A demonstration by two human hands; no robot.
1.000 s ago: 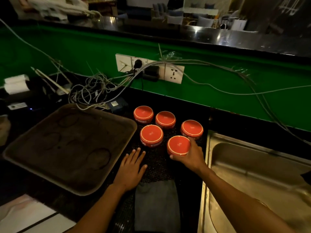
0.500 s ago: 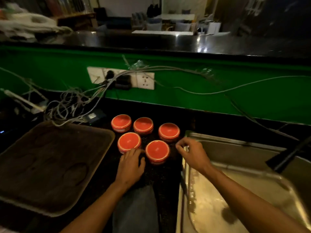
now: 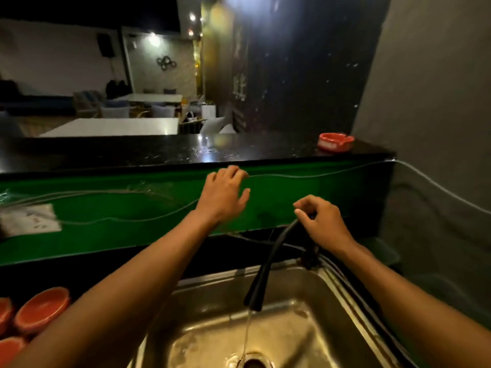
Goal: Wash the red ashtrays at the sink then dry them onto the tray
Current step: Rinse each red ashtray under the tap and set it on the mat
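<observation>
Grip: our right hand (image 3: 322, 224) curls over the top of the black tap (image 3: 261, 277), fingers bent at what seems to be its handle; our left hand (image 3: 221, 196) hangs open beside it, holding nothing.
Sink (image 3: 353, 296): just below the grip; we see only a thin stream of water falling from the spout to the drain, no ashtray inside.
Bar top (image 3: 159, 152): beyond the grip, carrying one red ashtray (image 3: 335, 141) far right.
Ashtrays by the sink (image 3: 41, 309): low and left of the grip, upside down on the counter, apparently dry.
Progress: we judge the water is only just running; nothing is washed yet, and all washing and drying remain.
Tray: out of view.
</observation>
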